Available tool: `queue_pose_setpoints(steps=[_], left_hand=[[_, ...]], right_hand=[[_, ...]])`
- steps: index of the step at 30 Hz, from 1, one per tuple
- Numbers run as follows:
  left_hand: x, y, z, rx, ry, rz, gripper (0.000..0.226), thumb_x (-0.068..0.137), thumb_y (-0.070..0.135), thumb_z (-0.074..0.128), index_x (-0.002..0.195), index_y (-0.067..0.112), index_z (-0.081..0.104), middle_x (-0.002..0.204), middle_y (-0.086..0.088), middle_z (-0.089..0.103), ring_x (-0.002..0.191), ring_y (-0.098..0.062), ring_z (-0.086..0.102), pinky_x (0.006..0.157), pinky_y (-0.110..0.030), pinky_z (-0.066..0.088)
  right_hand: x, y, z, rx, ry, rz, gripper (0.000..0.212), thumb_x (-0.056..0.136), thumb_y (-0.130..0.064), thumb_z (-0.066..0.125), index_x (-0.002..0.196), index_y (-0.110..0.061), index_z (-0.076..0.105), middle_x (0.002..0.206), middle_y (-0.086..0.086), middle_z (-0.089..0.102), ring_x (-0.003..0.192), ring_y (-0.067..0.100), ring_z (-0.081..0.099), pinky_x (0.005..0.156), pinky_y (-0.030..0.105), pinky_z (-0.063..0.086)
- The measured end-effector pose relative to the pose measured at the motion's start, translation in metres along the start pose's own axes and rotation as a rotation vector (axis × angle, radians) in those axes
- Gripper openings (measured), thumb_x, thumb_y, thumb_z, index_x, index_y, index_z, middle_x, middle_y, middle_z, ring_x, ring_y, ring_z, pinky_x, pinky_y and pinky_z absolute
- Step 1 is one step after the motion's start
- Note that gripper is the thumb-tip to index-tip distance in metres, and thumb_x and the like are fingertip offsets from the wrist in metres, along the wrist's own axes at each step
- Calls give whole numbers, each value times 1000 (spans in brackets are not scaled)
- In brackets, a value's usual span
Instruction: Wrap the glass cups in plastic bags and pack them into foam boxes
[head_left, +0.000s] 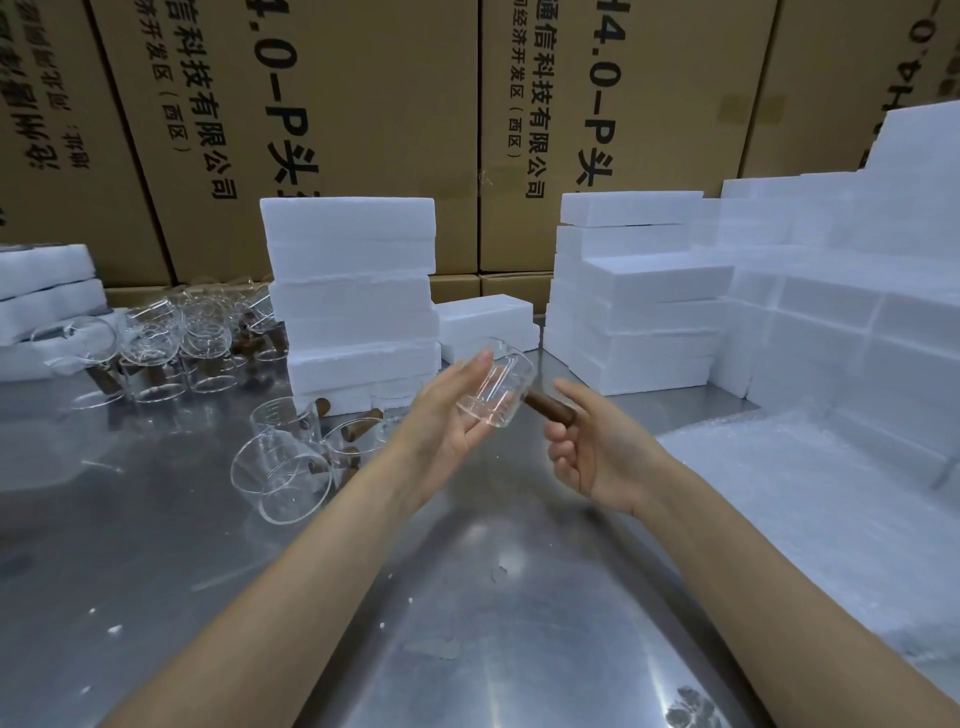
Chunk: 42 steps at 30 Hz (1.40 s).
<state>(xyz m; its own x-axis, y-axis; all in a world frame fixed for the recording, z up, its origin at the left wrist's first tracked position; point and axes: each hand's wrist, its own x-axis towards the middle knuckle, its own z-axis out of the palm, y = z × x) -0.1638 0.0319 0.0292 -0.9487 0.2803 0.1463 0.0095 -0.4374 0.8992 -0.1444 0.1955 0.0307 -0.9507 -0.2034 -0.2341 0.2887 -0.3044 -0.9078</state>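
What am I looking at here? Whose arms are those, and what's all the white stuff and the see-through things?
The arms belong to a person wearing a camera on their head, so you see what they see. Their left hand cradles a clear glass cup with straight fingers, and their right hand pinches the cup's brown handle. More glass cups lie on the shiny metal table. The white blocks are foam boxes, stacked up for packing. Behind them stand big cardboard boxes.
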Motion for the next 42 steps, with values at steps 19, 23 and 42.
queue_pose_setpoints(steps=[19, 23, 42], left_hand=[[0, -15, 9, 847, 64, 476, 74, 68, 16, 86, 127, 36, 46, 127, 6, 57, 117, -10, 55, 101, -21, 42], [-3, -17, 11, 1040, 130, 628, 73, 73, 28, 82, 132, 42, 42, 122, 9, 52, 112, -2, 51, 94, -8, 36], [-2, -19, 3, 1182, 213, 688, 79, 73, 33, 81, 140, 23, 40, 131, 10, 49, 122, -8, 43, 108, -47, 36]], right_hand=[[7, 3, -5, 275, 54, -163, 30, 98, -33, 44, 91, -13, 64, 63, -5, 63, 55, 6, 62, 51, 18, 50], [9, 5, -5, 147, 74, -166, 46, 93, -50, 47, 118, -13, 56, 95, 0, 64, 85, 11, 62, 75, 26, 48], [7, 8, 2, 29, -32, -248, 35, 87, -42, 53, 110, -16, 62, 94, -1, 68, 81, 10, 66, 81, 30, 49]])
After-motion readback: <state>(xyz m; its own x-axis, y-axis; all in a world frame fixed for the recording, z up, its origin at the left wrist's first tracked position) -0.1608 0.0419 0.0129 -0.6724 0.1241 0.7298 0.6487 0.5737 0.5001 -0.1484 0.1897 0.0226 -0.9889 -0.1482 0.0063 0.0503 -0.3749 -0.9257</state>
